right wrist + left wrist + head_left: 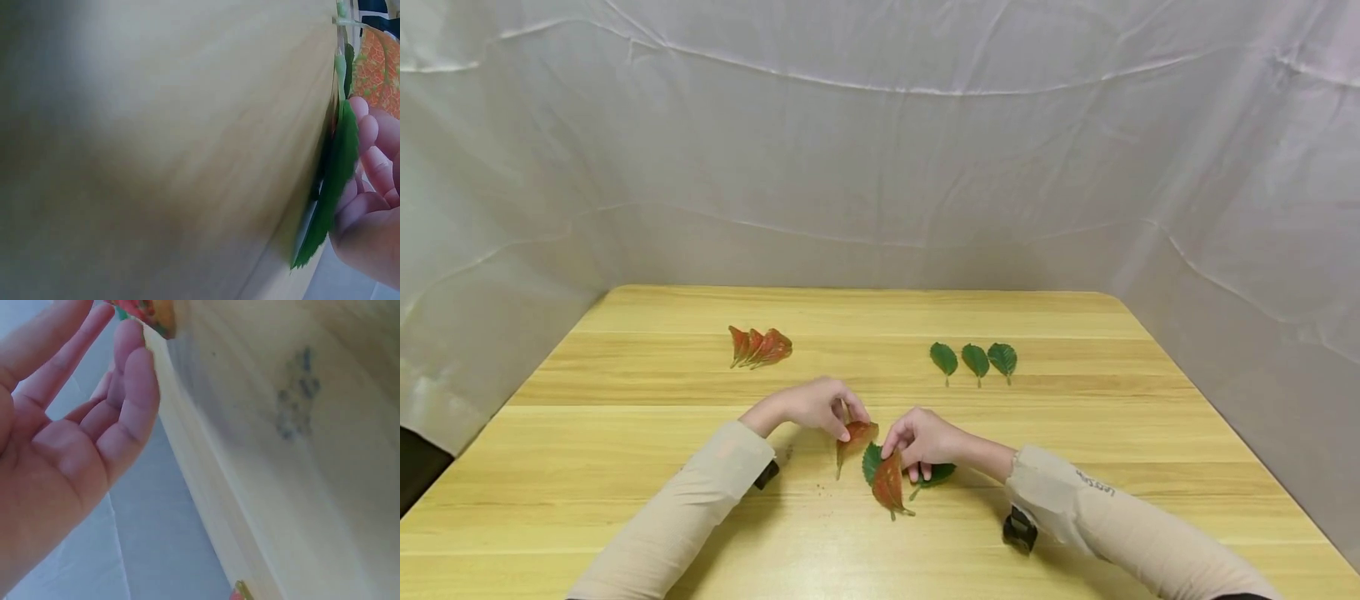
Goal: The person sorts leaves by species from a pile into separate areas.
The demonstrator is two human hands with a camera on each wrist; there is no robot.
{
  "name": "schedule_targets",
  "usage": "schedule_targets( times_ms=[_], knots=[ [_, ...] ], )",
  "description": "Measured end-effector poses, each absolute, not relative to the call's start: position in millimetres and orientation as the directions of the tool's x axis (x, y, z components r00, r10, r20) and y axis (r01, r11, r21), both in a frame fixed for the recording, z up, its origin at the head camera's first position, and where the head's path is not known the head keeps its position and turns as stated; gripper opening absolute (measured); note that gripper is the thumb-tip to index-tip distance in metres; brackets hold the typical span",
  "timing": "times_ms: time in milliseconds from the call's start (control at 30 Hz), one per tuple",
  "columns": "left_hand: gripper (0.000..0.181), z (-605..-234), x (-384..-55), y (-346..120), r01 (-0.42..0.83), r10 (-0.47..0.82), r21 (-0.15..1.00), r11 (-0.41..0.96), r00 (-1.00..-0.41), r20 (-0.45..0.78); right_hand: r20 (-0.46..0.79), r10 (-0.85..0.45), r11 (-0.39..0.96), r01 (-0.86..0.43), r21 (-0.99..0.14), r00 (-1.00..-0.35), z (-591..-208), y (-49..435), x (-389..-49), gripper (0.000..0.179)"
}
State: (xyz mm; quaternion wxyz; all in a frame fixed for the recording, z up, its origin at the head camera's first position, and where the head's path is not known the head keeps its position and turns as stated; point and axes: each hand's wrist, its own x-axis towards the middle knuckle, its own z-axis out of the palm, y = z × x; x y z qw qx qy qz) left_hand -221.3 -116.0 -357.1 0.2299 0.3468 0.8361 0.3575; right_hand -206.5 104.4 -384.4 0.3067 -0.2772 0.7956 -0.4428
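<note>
Okay, table edges: using the middle red leaf [891, 485] as the landmark, the wooden table [550, 467] runs well beyond it to a far edge and out to both side edges; pale fabric wall [880, 183] stands past those edges, well apart from the leaf
Sleeve writing: handwritten dark letters on the right sleeve [1127, 521], right of the middle red leaf; too small for me to read, sorry
Table marks: blurry dark smudges [299, 394], left of the middle red leaf; can't make out what they are
Left hand: [816, 407] thumb and fingers pinching another red leaf [861, 432]; that one's just left of the middle red leaf
Right hand: [928, 437] pinching the middle red leaf near its upper end
In the way: one green leaf [872, 461] sits partly behind the middle red leaf; a second green leaf [940, 474] is just right of it, partly under the fingers
Other leaves: fanned red leaves [763, 347] farther off to its left, overlapping; three green leaves [975, 360] in a row farther off to its right
</note>
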Motion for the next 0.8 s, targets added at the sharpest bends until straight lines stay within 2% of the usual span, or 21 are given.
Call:
schedule_targets(
  times_ms=[133, 267, 400, 533, 700, 800],
  knots=[
    [0.022, -352, -220, -114, 0.476, 0.727, 0.734, 0.484, -0.685, -0.034, -0.232, -0.716, 0.450, -0.182, -0.874, -0.659, -384, 104, -206, 0.025],
    [0.016, -346, -216, -108, 0.545, 0.735, 0.714, 0.440, -0.675, 0.062, -0.233, -0.716, 0.451, -0.182, -0.874, -0.658, -384, 103, -205, 0.025],
    [0.012, -341, -210, -98, 0.583, 0.763, 0.712, 0.391, -0.638, 0.103, -0.234, -0.717, 0.449, -0.178, -0.875, -0.657, -383, 103, -205, 0.025],
    [0.012, -342, -206, -88, 0.629, 0.810, 0.705, 0.329, -0.571, 0.132, -0.233, -0.720, 0.434, -0.162, -0.886, -0.653, -382, 104, -205, 0.023],
    [0.016, -345, -203, -79, 0.654, 0.855, 0.695, 0.297, -0.506, 0.111, -0.258, -0.704, 0.438, -0.119, -0.891, -0.662, -382, 105, -205, 0.018],
    [0.020, -344, -200, -76, 0.653, 0.864, 0.689, 0.316, -0.498, 0.075, -0.264, -0.698, 0.444, -0.113, -0.889, -0.665, -382, 105, -205, 0.016]
  ],
)
